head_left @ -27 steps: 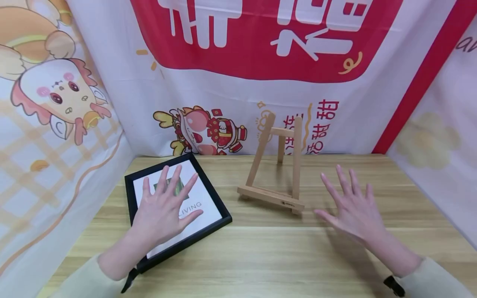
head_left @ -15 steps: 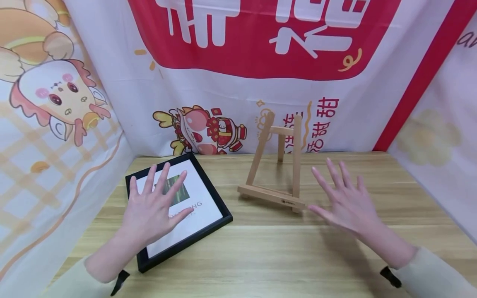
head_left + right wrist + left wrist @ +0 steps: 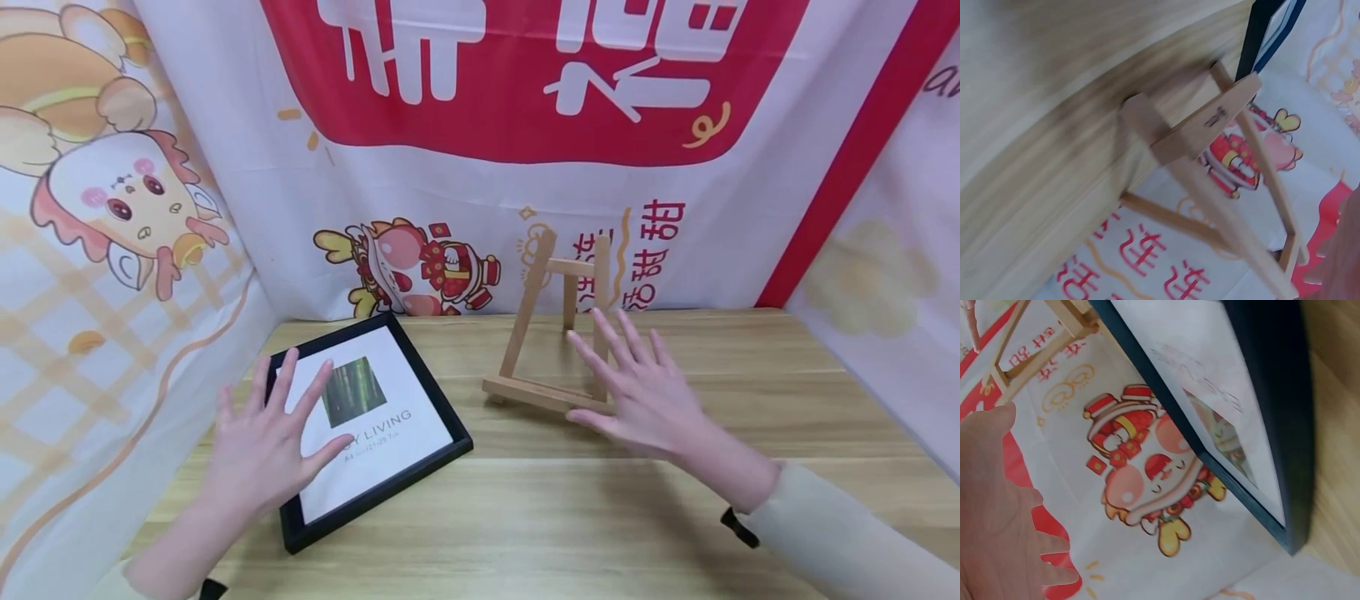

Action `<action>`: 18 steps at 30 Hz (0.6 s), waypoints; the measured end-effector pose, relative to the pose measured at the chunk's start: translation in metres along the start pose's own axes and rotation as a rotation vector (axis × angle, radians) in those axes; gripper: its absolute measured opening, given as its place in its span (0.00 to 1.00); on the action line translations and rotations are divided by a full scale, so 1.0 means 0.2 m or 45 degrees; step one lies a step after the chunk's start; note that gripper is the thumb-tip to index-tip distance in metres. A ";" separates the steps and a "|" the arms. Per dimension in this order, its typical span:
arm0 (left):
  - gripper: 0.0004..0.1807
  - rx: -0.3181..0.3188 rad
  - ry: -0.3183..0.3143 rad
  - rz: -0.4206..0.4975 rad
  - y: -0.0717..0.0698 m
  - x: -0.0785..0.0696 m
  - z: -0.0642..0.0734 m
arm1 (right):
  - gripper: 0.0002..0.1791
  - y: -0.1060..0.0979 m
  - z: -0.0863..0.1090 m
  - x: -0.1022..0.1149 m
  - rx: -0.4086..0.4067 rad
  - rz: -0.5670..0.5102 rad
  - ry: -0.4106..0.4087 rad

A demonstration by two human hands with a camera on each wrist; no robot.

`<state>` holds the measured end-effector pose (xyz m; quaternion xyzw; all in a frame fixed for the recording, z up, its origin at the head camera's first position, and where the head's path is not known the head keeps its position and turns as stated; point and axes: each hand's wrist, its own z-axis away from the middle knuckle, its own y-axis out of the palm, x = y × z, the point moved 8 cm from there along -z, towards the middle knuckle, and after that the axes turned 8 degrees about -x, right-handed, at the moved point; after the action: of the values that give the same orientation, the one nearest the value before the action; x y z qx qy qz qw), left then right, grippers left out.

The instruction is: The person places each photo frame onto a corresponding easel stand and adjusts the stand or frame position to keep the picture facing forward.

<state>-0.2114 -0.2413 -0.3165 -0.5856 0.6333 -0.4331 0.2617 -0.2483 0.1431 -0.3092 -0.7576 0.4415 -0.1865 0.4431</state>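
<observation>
A booth-like setting is shown: the table [image 3: 495, 517] is enclosed on 3 sides by printed cloth [image 3: 517, 125].

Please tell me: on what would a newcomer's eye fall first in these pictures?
Probably on the big red patch with white characters high on the back cloth. Then perhaps on spread fingers: in the head view, the left hand partly covers the black picture frame at left, the right hand the wooden easel near the middle.

Easel [image 3: 532, 394] partly hidden behind right fingers [image 3: 597, 359].
</observation>
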 end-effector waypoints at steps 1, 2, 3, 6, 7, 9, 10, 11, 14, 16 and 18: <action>0.54 0.002 -0.006 -0.005 0.00 0.02 0.01 | 0.50 0.01 -0.02 0.02 0.006 -0.007 -0.010; 0.54 -0.002 -0.010 -0.001 0.00 0.03 0.02 | 0.50 0.02 -0.04 0.04 0.010 -0.015 -0.022; 0.55 -0.004 -0.012 -0.003 0.00 0.05 0.02 | 0.50 0.03 -0.06 0.06 0.011 -0.022 -0.034; 0.56 -0.005 -0.022 0.007 -0.01 0.09 0.04 | 0.50 0.05 -0.13 0.11 0.001 -0.049 -0.078; 0.56 0.000 -0.029 0.018 0.00 0.11 0.04 | 0.50 0.07 -0.15 0.13 -0.003 -0.062 -0.090; 0.56 0.013 -0.039 0.034 0.00 0.13 0.05 | 0.50 0.09 -0.20 0.16 -0.002 -0.090 -0.111; 0.56 0.020 -0.044 0.043 0.01 0.14 0.06 | 0.50 0.10 -0.23 0.17 0.007 -0.116 -0.115; 0.56 0.027 -0.051 0.053 0.01 0.15 0.06 | 0.51 0.11 -0.25 0.19 0.016 -0.134 -0.120; 0.56 0.046 -0.066 0.076 0.03 0.18 0.07 | 0.51 0.16 -0.32 0.23 0.057 -0.202 -0.130; 0.57 0.053 -0.080 0.094 0.04 0.20 0.07 | 0.51 0.18 -0.37 0.26 0.092 -0.248 -0.137; 0.56 0.056 -0.096 0.123 0.05 0.22 0.07 | 0.51 0.22 -0.41 0.28 0.126 -0.282 -0.145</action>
<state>-0.2129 -0.2883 -0.3245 -0.5642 0.6410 -0.4114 0.3186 -0.2949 0.0447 -0.3074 -0.7883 0.3194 -0.2127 0.4809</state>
